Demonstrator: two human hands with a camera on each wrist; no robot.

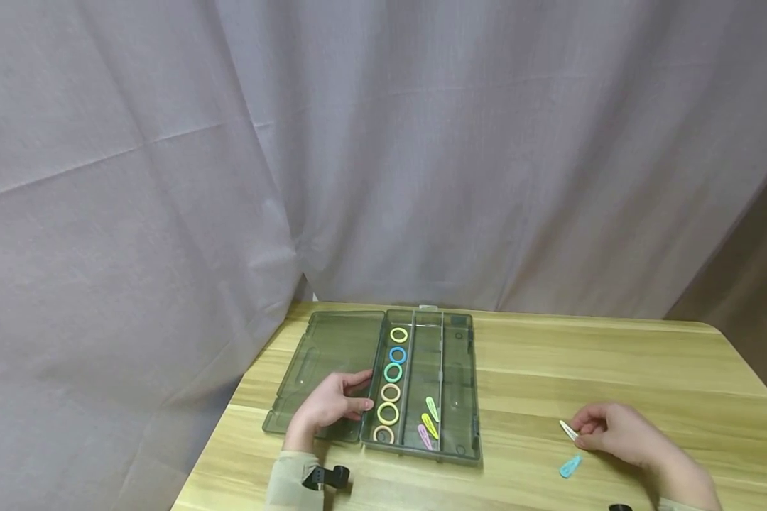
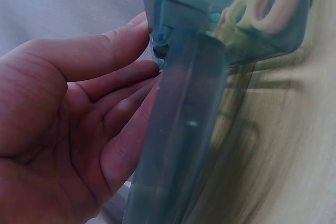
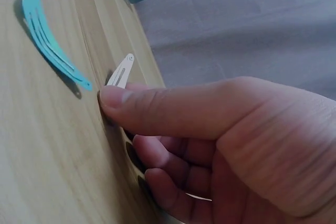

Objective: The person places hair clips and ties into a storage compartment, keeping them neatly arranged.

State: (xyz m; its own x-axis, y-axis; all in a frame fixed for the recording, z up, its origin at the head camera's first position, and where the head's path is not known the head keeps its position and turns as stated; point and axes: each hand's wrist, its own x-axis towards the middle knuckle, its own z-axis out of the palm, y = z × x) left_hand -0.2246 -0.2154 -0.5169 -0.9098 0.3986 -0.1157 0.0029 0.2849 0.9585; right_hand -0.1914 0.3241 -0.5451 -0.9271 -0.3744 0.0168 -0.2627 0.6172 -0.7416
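A dark green translucent storage box point(image 1: 457, 397) lies with its lid point(image 1: 332, 348) folded flat to the left. My left hand point(image 1: 329, 404) is at the hinge side, thumb and fingers extended and touching the box's edge; in the left wrist view the lid hides part of the fingers. Between thumb and fingertips my right hand point(image 1: 620, 433) pinches a white hair clip point(image 3: 122, 72), just over the table to the right of the box. A turquoise hair clip point(image 1: 570, 466) rests on the table close to this hand.
Several coloured rings point(image 1: 393, 372) line the box's left compartment. In the middle one lie a green clip point(image 1: 432, 409), a yellow clip point(image 1: 430, 426) and a pink clip point(image 1: 425, 436). A grey curtain point(image 1: 422, 177) hangs behind the wooden table point(image 1: 550, 369).
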